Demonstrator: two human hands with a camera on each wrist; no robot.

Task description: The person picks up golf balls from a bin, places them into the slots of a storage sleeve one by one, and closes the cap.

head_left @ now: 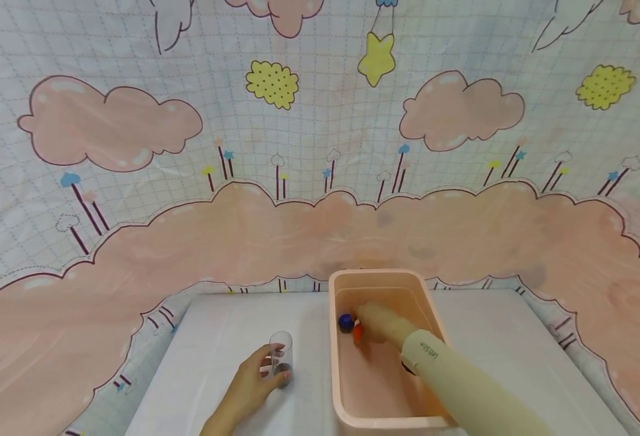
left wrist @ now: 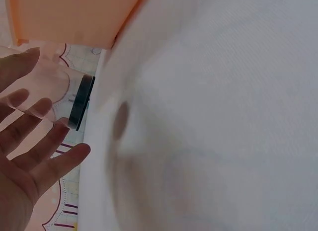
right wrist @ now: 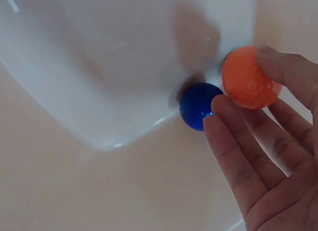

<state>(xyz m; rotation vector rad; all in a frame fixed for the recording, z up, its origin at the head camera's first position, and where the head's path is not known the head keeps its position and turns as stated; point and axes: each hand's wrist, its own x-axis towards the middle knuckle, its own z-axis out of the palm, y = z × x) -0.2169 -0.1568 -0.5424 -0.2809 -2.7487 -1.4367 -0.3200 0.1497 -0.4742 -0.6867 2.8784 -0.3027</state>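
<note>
On the left, my left hand (head_left: pixel 249 384) holds a clear cylindrical container (head_left: pixel 281 348), thumb on one side and fingers on the other. Its dark end cap (left wrist: pixel 82 103) is at the bottom; the left wrist view shows the clear wall between thumb and fingers. My right hand (head_left: pixel 376 321) reaches into a peach plastic bin (head_left: pixel 335 369) and pinches an orange ball (right wrist: pixel 248 79) between thumb and fingers. Touching the fingertips, or very near them, is a shiny dark blue ball (right wrist: pixel 198 108) by the bin's inner wall.
The bin stands on a white tabletop (head_left: pixel 216 327), right of the clear container. A dark thing (head_left: pixel 409 368) shows partly under the right sleeve (head_left: pixel 461 378). Behind the table hangs a cloud-printed cloth (head_left: pixel 309 236).
</note>
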